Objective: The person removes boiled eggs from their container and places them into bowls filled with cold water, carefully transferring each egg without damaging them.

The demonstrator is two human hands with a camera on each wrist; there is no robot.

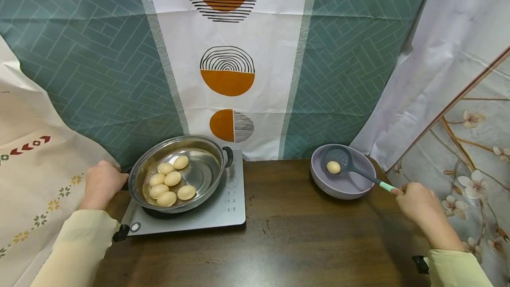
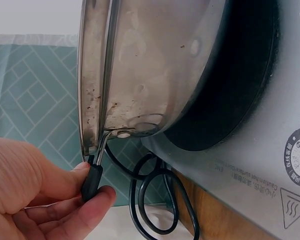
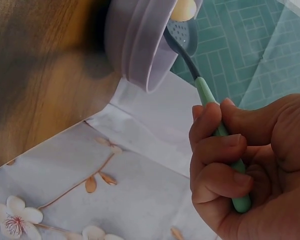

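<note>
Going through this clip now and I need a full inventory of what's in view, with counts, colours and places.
table: 1, brown, below everything
cooker: 1, silver and black, left on the table
pan: 1, silver, on the cooker
bowl: 1, lavender, right on the table
skimmer: 1, grey with green handle, head over the bowl
eggs: 8, beige, seven in the pan, one on the skimmer
cable: black, beside the cooker; count unclear
backdrop: 1, green and white with orange shapes, behind
left cloth: 1, cream, patterned
right cloth: white, flowered; count unclear
sleeves: 2, pale yellow, lower corners
left hand: 1, bare, gripping the pan's handle
right hand: 1, bare, holding the skimmer
</note>
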